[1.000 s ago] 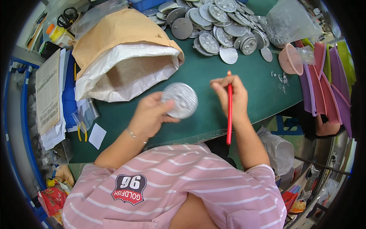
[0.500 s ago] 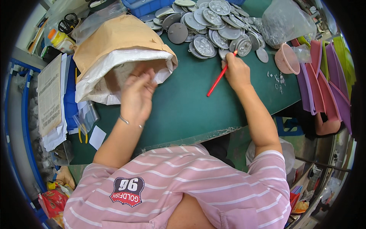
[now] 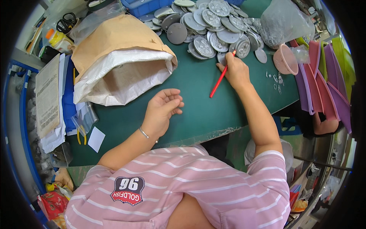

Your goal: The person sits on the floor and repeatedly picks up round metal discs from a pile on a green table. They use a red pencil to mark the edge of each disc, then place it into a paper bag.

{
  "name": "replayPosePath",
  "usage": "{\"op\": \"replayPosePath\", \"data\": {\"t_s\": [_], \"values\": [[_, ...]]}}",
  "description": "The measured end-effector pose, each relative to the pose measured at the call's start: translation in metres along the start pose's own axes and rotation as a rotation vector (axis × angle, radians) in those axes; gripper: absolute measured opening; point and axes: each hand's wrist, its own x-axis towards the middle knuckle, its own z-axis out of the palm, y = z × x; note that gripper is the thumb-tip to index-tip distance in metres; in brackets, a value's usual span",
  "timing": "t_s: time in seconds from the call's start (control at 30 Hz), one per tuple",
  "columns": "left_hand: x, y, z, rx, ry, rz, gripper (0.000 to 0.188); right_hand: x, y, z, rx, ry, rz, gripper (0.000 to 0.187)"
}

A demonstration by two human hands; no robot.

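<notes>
My right hand (image 3: pixel 237 71) grips a red pen (image 3: pixel 219 81) at the front of a heap of silver-grey round metal medals (image 3: pixel 218 40). Its thumb and fingers are at a medal (image 3: pixel 222 58) on the near edge of the heap; how firmly they hold that medal is hidden. Over the green table, my left hand (image 3: pixel 164 108) has loosely bent fingers, slightly apart, with nothing visible in them. Just beyond it lies a brown paper sack (image 3: pixel 110 42) with a white woven lining, its mouth gaping toward me.
A pink cup (image 3: pixel 286 60), small metal rings (image 3: pixel 276 82) and a clear plastic bag (image 3: pixel 286 24) lie to the right, beside purple, pink and green trays (image 3: pixel 324 80). Papers (image 3: pixel 48 99) and yellow-handled pliers (image 3: pixel 81 135) lie left. A blue bin (image 3: pixel 148 7) stands at the back.
My left hand has come out of the sack's mouth and moved right and nearer to me. My right hand keeps the pen, its thumb now stretched out toward the medal.
</notes>
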Motion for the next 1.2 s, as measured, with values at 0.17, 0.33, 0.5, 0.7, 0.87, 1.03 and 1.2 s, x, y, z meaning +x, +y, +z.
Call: {"op": "replayPosePath", "data": {"t_s": [0.17,0.33,0.5,0.7,0.87,1.03,1.2], "values": [[0.004,-0.002,-0.005,0.128,-0.024,0.071,0.034,0.009,0.007,-0.031,0.063,0.128,-0.198,0.023],[0.002,-0.004,0.002,0.357,-0.072,0.273,0.055,-0.030,-0.051,-0.064,0.752,0.113,-0.033,0.031],[0.002,-0.005,-0.006,0.461,-0.241,0.377,0.029,-0.061,-0.103,-0.059,1.032,0.178,-0.070,0.034],[-0.005,0.000,-0.002,0.643,-0.131,0.543,0.018,-0.072,-0.108,-0.043,1.084,0.224,-0.025,0.034],[-0.007,0.005,0.007,0.782,-0.124,0.488,0.017,-0.074,-0.108,-0.042,0.989,0.186,-0.068,0.034],[-0.005,0.002,-0.001,0.858,-0.159,0.412,0.015,-0.072,-0.112,-0.043,1.160,0.123,0.054,0.025],[-0.008,-0.002,-0.004,0.778,-0.117,0.441,0.012,-0.078,-0.100,-0.041,1.330,0.075,0.558,0.016]]}}
